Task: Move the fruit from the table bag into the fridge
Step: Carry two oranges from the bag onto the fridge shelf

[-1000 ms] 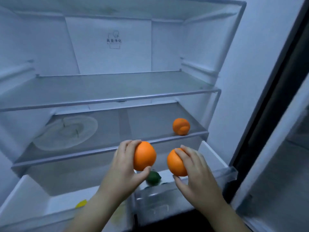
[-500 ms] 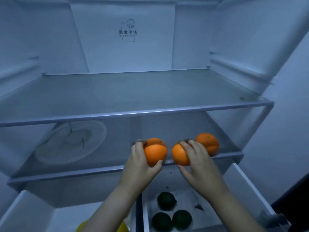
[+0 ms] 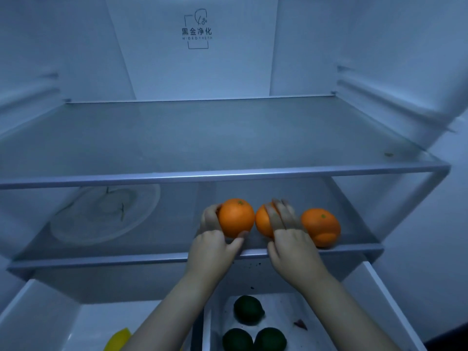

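Note:
Inside the open fridge, my left hand (image 3: 212, 247) grips an orange (image 3: 236, 217) on the lower glass shelf (image 3: 152, 259), fingers behind it and thumb in front. Just to the right, my right hand (image 3: 291, 244) holds a second orange (image 3: 263, 222), its fingers curled over the top. A third orange (image 3: 321, 227) rests alone on the same shelf, right of my right hand. The table bag is out of view.
The upper glass shelf (image 3: 228, 173) spans the fridge above my hands. A pale round plate (image 3: 103, 214) lies on the lower shelf's left. Below, the right drawer (image 3: 379, 295) holds three dark green fruits (image 3: 248, 310); something yellow (image 3: 117, 339) shows in the left drawer.
Both hands carried their oranges up and forward from above the drawers onto the lower shelf, beside the orange that was lying there. The view moved closer to the fridge.

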A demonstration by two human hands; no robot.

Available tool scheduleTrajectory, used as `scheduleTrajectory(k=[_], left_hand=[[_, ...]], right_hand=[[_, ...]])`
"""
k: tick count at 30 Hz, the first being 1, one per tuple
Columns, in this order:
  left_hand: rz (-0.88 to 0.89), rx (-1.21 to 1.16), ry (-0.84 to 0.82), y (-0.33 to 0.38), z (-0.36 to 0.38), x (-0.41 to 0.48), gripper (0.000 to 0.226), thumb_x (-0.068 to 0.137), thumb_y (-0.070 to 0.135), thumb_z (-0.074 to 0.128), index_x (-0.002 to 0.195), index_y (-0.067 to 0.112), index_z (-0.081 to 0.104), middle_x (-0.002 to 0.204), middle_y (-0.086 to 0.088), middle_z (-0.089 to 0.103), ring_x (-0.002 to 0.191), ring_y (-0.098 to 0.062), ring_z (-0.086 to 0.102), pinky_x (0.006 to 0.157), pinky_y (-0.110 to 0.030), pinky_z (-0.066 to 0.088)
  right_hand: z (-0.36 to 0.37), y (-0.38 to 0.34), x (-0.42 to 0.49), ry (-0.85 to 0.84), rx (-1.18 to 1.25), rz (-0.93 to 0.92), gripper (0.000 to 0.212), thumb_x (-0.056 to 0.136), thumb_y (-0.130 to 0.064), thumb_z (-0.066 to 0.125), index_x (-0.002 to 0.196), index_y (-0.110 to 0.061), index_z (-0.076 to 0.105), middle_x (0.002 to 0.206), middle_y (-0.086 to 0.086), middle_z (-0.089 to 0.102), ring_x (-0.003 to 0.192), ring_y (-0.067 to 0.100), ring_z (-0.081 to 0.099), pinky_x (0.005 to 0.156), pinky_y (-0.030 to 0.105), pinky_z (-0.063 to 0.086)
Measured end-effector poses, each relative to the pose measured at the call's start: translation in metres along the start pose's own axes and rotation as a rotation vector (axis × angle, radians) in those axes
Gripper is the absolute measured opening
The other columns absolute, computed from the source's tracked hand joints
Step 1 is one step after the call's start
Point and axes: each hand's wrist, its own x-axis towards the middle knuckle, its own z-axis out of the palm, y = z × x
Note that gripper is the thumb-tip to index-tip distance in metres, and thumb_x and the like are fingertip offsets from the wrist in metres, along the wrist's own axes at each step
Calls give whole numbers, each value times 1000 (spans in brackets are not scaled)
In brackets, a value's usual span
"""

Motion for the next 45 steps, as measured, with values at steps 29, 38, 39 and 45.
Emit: scheduleTrajectory(k=[29, 38, 39, 45], left_hand=[[184, 469, 204, -18, -74, -80, 56, 90, 51, 44, 135, 17, 47, 147, -4, 38, 136, -23, 34, 108, -40, 32], [3, 563, 199, -48, -146, -168, 53, 89, 49, 44, 133, 22, 51, 144, -1, 44, 132, -23, 41, 104, -38, 35], [-17, 556, 196, -52, -156, -179, 54, 89, 50, 43, 134, 22, 50, 143, -1, 45, 131, -23, 42, 104, -39, 37], [-94, 582, 230, -70, -235, -273, 57, 88, 53, 39, 138, 24, 44, 143, 5, 42, 132, -10, 34, 104, -31, 32]], right_hand=[[-33, -64, -15, 101, 508, -276, 46, 91, -24, 54, 135, -13, 44, 136, 1, 45, 129, 10, 36, 109, 17, 22], [-30, -152, -38, -115, 560, -539, 47, 91, -33, 51, 134, -16, 44, 133, -2, 47, 126, 12, 41, 104, 16, 26], [-32, -164, -41, -126, 558, -575, 47, 91, -33, 51, 133, -15, 45, 132, -1, 48, 125, 14, 43, 103, 19, 29], [-59, -259, -79, -148, 509, -841, 48, 90, -34, 57, 132, -13, 45, 132, 1, 48, 121, 18, 46, 99, 24, 35]])
